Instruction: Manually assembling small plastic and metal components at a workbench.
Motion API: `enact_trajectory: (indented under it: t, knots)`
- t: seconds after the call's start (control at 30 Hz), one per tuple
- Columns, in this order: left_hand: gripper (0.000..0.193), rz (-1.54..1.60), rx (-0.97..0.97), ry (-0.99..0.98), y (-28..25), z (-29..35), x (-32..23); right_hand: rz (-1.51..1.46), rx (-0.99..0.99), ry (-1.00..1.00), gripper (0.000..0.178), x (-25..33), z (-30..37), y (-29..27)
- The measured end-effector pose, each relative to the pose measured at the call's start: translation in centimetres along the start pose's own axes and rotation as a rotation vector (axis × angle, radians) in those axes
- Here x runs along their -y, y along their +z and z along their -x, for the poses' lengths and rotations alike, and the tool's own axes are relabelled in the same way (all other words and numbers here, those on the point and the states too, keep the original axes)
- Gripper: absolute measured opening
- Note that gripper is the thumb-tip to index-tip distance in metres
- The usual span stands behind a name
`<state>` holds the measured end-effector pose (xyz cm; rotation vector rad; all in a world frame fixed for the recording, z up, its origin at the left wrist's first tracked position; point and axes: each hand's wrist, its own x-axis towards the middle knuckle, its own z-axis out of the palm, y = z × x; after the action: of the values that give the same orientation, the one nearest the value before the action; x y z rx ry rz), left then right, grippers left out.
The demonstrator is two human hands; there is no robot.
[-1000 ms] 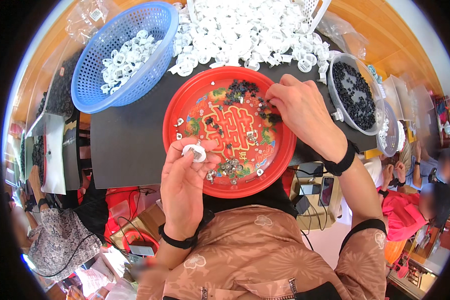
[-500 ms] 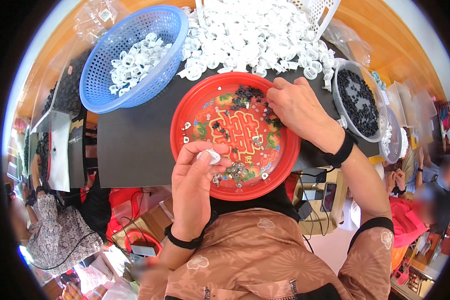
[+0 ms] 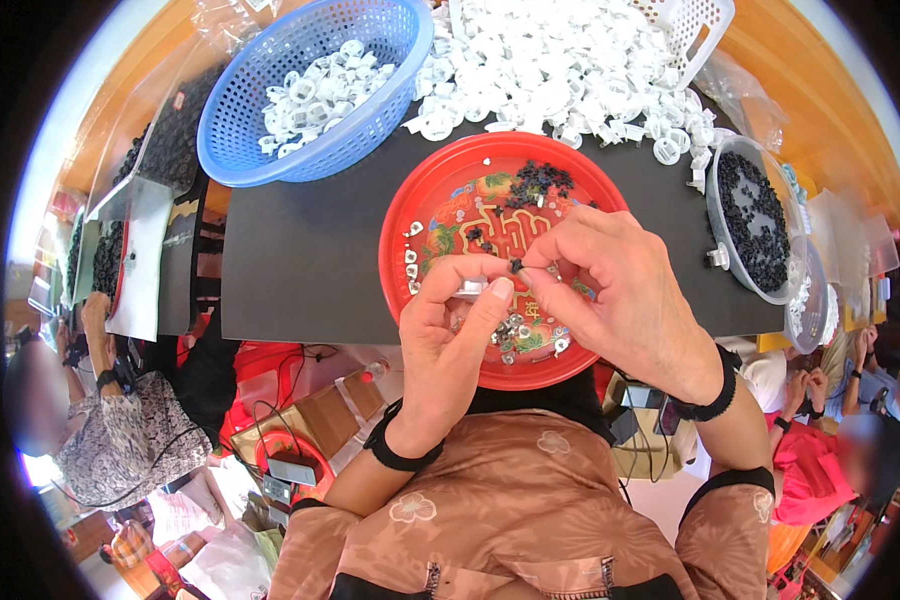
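Over a round red tray, both hands meet close together. My left hand is closed on a small white plastic part, pinched between thumb and fingers. The fingertips of my right hand pinch a tiny black plastic piece right beside that white part. Whether the two pieces touch, I cannot tell. Loose black pieces form a heap at the tray's far side. Small silvery metal bits lie near its front, partly below my hands. A few small whitish pieces rest along its left side.
A large pile of white plastic parts spreads over the dark table behind the tray. To its left stands a blue basket holding similar parts. A clear tub of black pieces is at right. Other people sit at both sides.
My right hand has come from the black heap toward the middle with a black piece. My left hand has moved right to meet it, turning the white part. The whole view has shifted slightly.
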<state>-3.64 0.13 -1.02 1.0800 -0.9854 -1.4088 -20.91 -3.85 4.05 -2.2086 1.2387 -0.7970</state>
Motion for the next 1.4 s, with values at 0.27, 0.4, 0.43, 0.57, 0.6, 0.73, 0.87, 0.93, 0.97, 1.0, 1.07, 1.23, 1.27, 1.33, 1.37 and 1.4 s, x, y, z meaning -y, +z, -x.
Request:
enact_trajectory:
  t: [0.27,0.4,0.43,0.57,0.6,0.73,0.87,0.93,0.97,1.0,1.07,1.23,1.27,1.33,1.37,1.4]
  knots:
    - [0.009,-0.073,-0.05,0.095,-0.1,0.2,0.0,0.084,-0.078,-0.131,0.01,0.2,0.5,1.6]
    - [0.007,-0.04,-0.018,0.037,-0.7,0.2,-0.2,0.041,-0.029,-0.162,0.009,0.1,0.5,1.3]
    - [0.007,0.017,0.016,-0.016,-1.0,0.2,-0.3,0.04,-0.028,-0.163,0.009,0.0,0.4,1.2]
    - [0.007,0.325,0.091,-0.212,-1.5,-0.2,-0.6,-0.018,-0.071,-0.238,0.012,-0.6,-0.1,1.4]
    - [0.008,0.371,0.122,-0.241,-1.6,-0.2,-0.5,-0.028,-0.059,-0.308,0.014,-0.7,-0.2,1.4]
    - [0.008,0.444,0.142,-0.287,-1.6,-0.2,-0.6,-0.005,-0.043,-0.37,0.017,-1.5,-0.3,1.8]
    - [0.01,0.37,0.093,-0.252,-1.3,0.0,-0.4,0.052,-0.04,-0.383,0.018,-1.3,-0.2,1.8]
    - [0.013,0.25,0.075,-0.145,-1.3,0.1,-0.1,0.065,-0.025,-0.383,0.019,-1.3,-0.2,1.8]
    - [0.013,0.25,0.076,-0.145,-1.2,0.1,-0.1,0.077,-0.036,-0.396,0.019,-1.3,-0.2,1.8]
    - [0.014,0.23,0.058,-0.12,-1.1,0.1,-0.1,0.088,-0.047,-0.409,0.019,-1.3,-0.2,1.9]
    - [0.015,0.21,0.041,-0.096,-1.0,0.1,-0.1,0.109,-0.043,-0.411,0.019,-1.2,-0.2,1.8]
    - [0.015,0.061,0.041,-0.03,-1.2,0.1,-0.1,0.105,0.001,-0.378,0.017,-0.7,-0.2,1.4]
    - [0.015,0.061,0.041,-0.03,-1.2,0.1,0.0,0.1,0.018,-0.364,0.017,-0.6,-0.2,1.4]
    - [0.015,0.136,0.075,-0.047,-1.4,0.2,0.2,0.095,0.034,-0.35,0.016,-0.7,-0.2,1.6]
    - [0.015,0.136,0.075,-0.048,-1.4,0.2,0.1,0.069,0.014,-0.359,0.017,-0.8,-0.1,1.8]
    - [0.016,0.195,0.082,-0.119,-1.5,0.1,0.1,0.042,-0.005,-0.369,0.017,-0.9,-0.1,2.0]
